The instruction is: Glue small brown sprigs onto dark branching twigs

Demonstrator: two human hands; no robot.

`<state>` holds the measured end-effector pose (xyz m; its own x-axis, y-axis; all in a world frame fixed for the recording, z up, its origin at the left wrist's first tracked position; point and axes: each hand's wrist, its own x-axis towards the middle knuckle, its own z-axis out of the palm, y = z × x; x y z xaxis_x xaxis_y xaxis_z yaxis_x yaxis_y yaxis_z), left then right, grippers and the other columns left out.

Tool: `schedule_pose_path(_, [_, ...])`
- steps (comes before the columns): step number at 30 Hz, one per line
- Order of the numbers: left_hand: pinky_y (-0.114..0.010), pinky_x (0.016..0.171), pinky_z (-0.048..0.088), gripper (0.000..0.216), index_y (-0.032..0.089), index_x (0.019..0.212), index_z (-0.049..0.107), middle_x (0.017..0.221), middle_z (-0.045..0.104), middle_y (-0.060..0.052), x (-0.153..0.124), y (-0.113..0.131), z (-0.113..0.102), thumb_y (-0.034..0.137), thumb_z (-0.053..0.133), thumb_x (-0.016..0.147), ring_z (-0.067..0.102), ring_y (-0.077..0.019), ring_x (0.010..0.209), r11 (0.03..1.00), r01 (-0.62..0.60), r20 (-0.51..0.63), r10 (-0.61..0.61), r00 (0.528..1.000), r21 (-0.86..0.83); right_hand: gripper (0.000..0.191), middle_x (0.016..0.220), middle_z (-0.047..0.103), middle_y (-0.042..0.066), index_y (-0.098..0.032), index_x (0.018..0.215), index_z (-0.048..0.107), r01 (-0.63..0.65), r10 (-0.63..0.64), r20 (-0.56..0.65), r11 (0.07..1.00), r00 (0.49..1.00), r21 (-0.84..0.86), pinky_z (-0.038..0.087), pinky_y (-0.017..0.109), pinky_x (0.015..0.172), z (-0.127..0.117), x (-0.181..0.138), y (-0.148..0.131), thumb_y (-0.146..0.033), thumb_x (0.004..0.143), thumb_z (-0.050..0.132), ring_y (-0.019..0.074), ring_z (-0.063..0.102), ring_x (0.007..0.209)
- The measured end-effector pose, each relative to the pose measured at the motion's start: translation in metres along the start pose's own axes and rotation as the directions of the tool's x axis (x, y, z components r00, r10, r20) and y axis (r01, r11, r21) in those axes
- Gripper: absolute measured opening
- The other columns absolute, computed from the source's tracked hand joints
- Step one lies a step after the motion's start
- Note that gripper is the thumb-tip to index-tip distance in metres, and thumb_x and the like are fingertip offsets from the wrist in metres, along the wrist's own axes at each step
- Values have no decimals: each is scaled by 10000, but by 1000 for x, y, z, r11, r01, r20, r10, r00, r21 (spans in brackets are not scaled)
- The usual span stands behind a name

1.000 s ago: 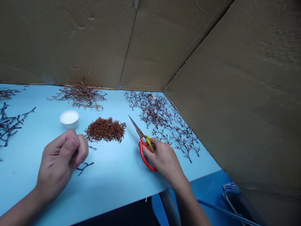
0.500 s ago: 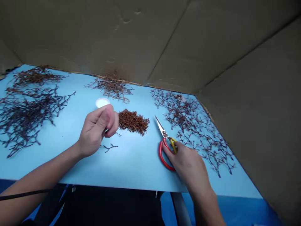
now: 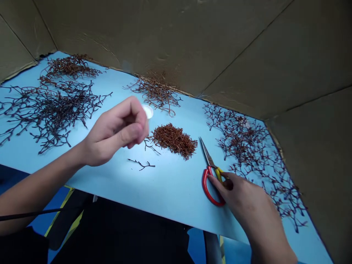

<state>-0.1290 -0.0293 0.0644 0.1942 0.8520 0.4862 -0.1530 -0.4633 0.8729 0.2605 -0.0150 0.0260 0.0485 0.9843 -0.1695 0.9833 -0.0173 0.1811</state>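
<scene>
My left hand [image 3: 118, 130] hovers over the blue tabletop with its thumb and fingertips pressed together. What it pinches, if anything, is hidden. Below it lies a small dark forked twig [image 3: 143, 164], and another thin twig [image 3: 151, 147] is beside the pile of short brown cut stems [image 3: 174, 140]. My right hand [image 3: 244, 198] grips the scissors [image 3: 211, 168] by their handles, one red and one yellow. Their blades are together and point away from me, just right of the brown pile.
Dark branching twigs [image 3: 63, 104] spread at the left, with browner ones [image 3: 71, 68] behind. More thin brown stems [image 3: 158, 91] lie at the back beside a white round dish [image 3: 148, 111]. Loose dark twigs [image 3: 247, 146] cover the right side. Brown panels [image 3: 176, 40] wall the table.
The view has swung, so the table's things appear shifted right. My left hand has turned, its thumb now pointing right, and more of the twig near the pile shows. My right hand keeps the scissors.
</scene>
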Motion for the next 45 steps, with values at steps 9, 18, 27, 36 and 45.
schedule_pose_path(9, [-276, 471, 308, 541, 198, 594, 511, 521, 489, 25, -6, -36, -51, 418, 570, 1085, 448, -98, 463, 829, -135, -13, 169, 986, 543, 268, 986, 799, 83, -193, 1182, 733, 676, -548, -495, 728, 674, 115, 539, 301, 698, -6, -14, -64, -393, 1096, 576, 207, 753, 799])
schedule_pose_path(18, [-548, 1055, 534, 1271, 287, 1680, 157, 1602, 512, -257, 30, -109, -40, 328, 946, 685, 568, -398, 1420, 732, 323, -206, -249, 946, 600, 112, 1012, 727, 74, -176, 1066, 679, 857, -843, -218, 513, 493, -48, 499, 326, 640, -9, -5, -135, -287, 1059, 669, 227, 686, 864])
schedule_pose_path(27, [-463, 1022, 537, 1176, 224, 1670, 240, 1135, 830, -96, 42, -113, -24, 240, 915, 707, 761, -305, 1063, 711, 440, -320, -308, 896, 548, 156, 936, 714, 63, -183, 989, 626, 862, -832, -299, 503, 467, -55, 410, 310, 574, -3, 1, -115, -209, 1111, 531, 195, 644, 725])
schedule_pose_path(36, [-453, 1012, 577, 1166, 257, 1647, 299, 1203, 823, -112, 37, -83, -4, 252, 957, 684, 788, -309, 1075, 802, 438, -333, -317, 888, 406, 124, 898, 765, 34, -210, 1034, 661, 689, -488, -488, 481, 724, 541, 516, 281, 679, -37, 36, -52, -296, 1081, 586, 158, 696, 731])
schedule_pose_path(45, [-299, 681, 622, 1171, 310, 1647, 319, 943, 826, -51, 18, -39, 55, 309, 998, 693, 796, -248, 783, 866, 475, -120, -461, 879, 155, 228, 768, 747, 26, -200, 895, 710, 318, -99, -339, -181, 936, 931, 466, 213, 444, -31, 37, -58, -391, 912, 832, 110, 600, 547])
